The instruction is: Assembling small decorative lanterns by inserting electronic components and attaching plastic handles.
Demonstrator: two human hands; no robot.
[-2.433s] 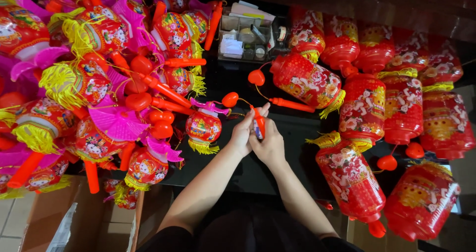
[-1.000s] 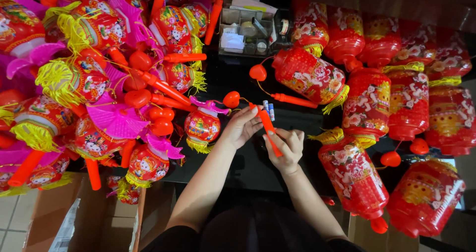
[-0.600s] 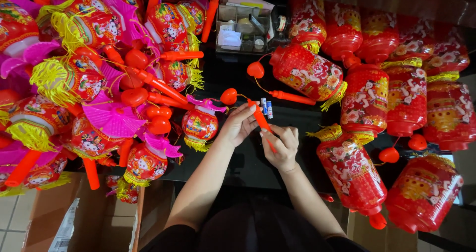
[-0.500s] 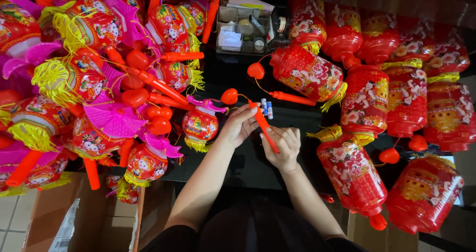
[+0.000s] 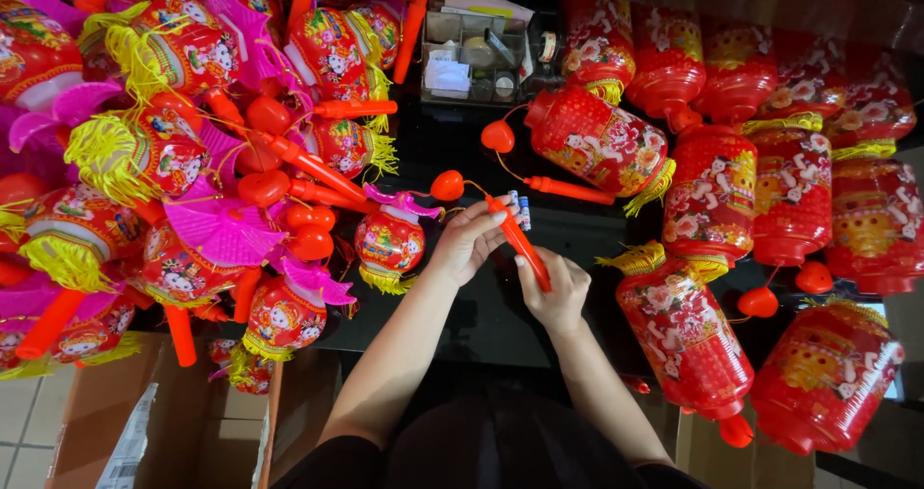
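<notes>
1. Your left hand (image 5: 470,244) is clamped on the upper end of the orange handle stick (image 5: 520,244), with small batteries (image 5: 520,211) just beside its fingertips.
2. Your right hand (image 5: 556,287) is closed around the lower end of the same stick.
3. The stick is held above the black counter (image 5: 481,316), tilted, with a red heart-shaped bulb (image 5: 447,185) wired to its top.
4. A small red lantern (image 5: 389,243) lies just left of your left hand.
5. Piled lanterns (image 5: 173,152) fill the left side; a parts tray (image 5: 476,56) sits at the far edge.

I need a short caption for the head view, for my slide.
Both hands, left hand and right hand, hold an orange stick among red toy lanterns.
</notes>
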